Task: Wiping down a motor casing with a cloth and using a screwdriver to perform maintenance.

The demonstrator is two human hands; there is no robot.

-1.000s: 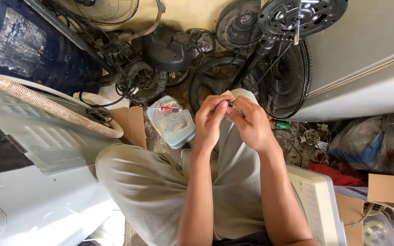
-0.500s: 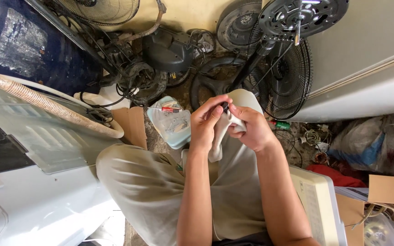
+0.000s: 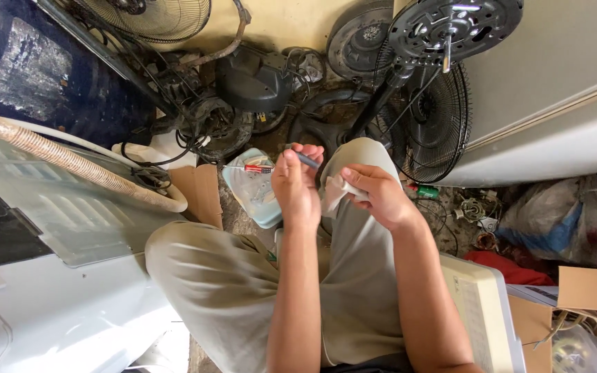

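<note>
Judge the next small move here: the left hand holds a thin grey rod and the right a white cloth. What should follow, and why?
Probably bring the white cloth back onto the thin grey rod and wipe along it. The left hand pinches the rod upright over the knee, its tip bare, while the right hand holds the crumpled cloth just beside it, apart from the rod. Whether the rod is clean cannot be told.
</note>
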